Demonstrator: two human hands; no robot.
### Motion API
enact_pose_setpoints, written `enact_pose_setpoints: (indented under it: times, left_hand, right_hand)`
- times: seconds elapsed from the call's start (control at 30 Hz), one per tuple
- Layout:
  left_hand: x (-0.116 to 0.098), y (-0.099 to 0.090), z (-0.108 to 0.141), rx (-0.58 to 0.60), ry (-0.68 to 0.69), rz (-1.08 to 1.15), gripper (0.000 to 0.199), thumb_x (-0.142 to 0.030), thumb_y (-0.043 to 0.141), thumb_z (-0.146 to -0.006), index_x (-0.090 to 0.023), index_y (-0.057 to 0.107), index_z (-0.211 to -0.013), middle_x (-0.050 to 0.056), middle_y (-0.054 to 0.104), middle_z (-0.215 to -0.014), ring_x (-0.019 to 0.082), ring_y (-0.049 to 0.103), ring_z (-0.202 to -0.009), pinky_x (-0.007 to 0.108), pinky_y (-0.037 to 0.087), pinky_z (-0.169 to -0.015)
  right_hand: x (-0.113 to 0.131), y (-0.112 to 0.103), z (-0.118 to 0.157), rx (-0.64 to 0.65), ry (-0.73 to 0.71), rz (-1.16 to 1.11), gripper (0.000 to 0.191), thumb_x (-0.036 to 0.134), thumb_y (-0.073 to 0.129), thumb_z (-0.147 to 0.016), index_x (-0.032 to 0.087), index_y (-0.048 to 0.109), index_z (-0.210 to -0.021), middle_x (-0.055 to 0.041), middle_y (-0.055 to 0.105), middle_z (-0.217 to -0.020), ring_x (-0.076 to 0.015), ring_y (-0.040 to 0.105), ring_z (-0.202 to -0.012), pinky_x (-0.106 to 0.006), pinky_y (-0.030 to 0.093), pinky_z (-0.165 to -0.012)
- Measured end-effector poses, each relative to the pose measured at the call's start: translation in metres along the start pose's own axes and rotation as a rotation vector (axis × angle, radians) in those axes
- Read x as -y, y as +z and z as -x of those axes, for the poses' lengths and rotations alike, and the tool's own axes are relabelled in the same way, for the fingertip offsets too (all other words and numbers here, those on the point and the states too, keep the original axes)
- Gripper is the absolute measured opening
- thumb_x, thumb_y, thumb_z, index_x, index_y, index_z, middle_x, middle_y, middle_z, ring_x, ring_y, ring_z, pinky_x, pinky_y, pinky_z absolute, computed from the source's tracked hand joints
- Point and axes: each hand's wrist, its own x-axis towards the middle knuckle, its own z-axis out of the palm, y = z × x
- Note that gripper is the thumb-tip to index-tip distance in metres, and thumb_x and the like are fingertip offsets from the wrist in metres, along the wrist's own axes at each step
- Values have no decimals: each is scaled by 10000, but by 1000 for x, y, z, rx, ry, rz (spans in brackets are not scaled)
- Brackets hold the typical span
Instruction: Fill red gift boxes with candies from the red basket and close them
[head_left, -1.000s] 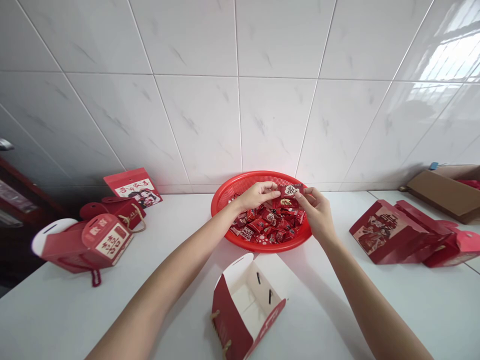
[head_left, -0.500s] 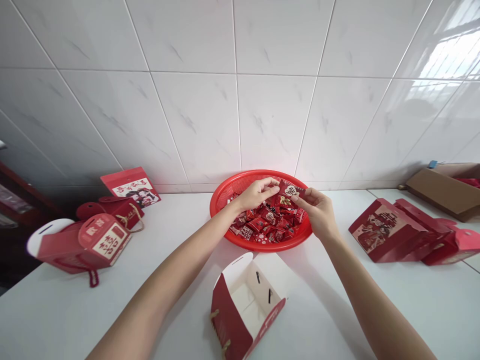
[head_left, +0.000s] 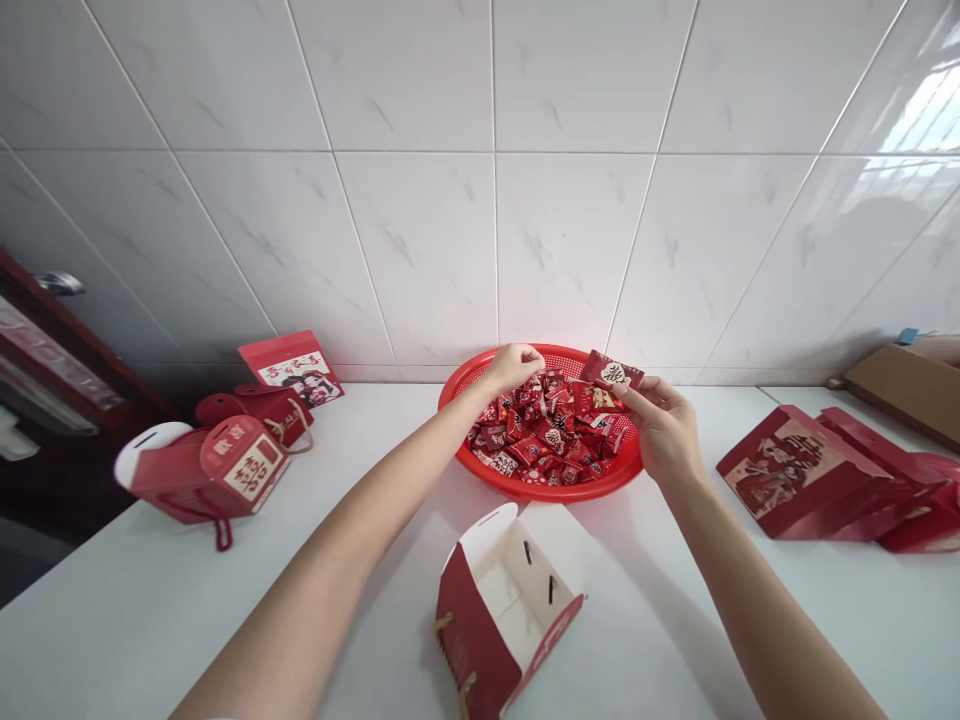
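A red plastic basket (head_left: 551, 493) stands against the wall, filled with small red candy packets (head_left: 541, 440). My right hand (head_left: 660, 420) is closed on a dark red packet (head_left: 606, 372) with white-backed black lettering, held over the basket's right side. Over the basket's back left part, my left hand (head_left: 517, 367) has its fingers pressed together at the packets; what they hold, if anything, is hidden. In front of the basket lies an open red gift box (head_left: 472, 640), white inside, with a rope handle on its left side.
Red gift boxes (head_left: 202, 470) and an upright red card box (head_left: 294, 370) stand at the left. More red boxes (head_left: 802, 475) are at the right, with a brown cardboard box (head_left: 907, 390) behind. A tiled wall (head_left: 420, 250) borders the white table (head_left: 375, 640).
My left hand has let go of the dark red packet and moved left from it; my right hand still holds it. The whole view has shifted slightly.
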Motion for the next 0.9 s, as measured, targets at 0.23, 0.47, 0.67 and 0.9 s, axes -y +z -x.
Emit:
enact_pose_setpoints:
  times: [0.23, 0.47, 0.67, 0.9]
  left_hand:
    - [16, -1, -24, 89, -91, -171, 89, -172, 741, -681, -189, 654, -679, -9, 605, -604, 169, 594, -632, 276, 389, -574]
    - [35, 16, -28, 214, -177, -238, 233, -369, 675, -944, -162, 681, -1050, 54, 698, -1007, 178, 674, -871, 334, 569, -766]
    - [43, 12, -31, 266, -196, -199, 330, -386, 623, -982, -195, 643, -1251, 86, 629, -1310, 261, 643, -1120, 433, 573, -934]
    - [44, -2, -32, 272, -174, -122, 291, -343, 686, -924, -180, 702, -1164, 73, 678, -1241, 234, 665, -1008, 366, 588, -827]
  right_hand:
    - [0, 1, -4, -90, 51, -124, 441, 327, 995, -448, 217, 620, -651, 4, 753, -796, -165, 693, -757, -288, 583, -689]
    - [-9, 2, -2, -98, -57, -56, 443, 386, 950, -562, 232, 594, -775, -19, 773, -847, -221, 733, -808, -379, 597, -763]
    - [-12, 2, -2, -110, -66, -47, 465, 384, 945, -575, 222, 670, -914, -47, 792, -904, -246, 747, -846, -406, 606, -774]
    - [-15, 1, -3, -89, -103, -4, 396, 386, 905, -644, 210, 701, -934, -66, 798, -947, -261, 750, -907, -428, 591, -844]
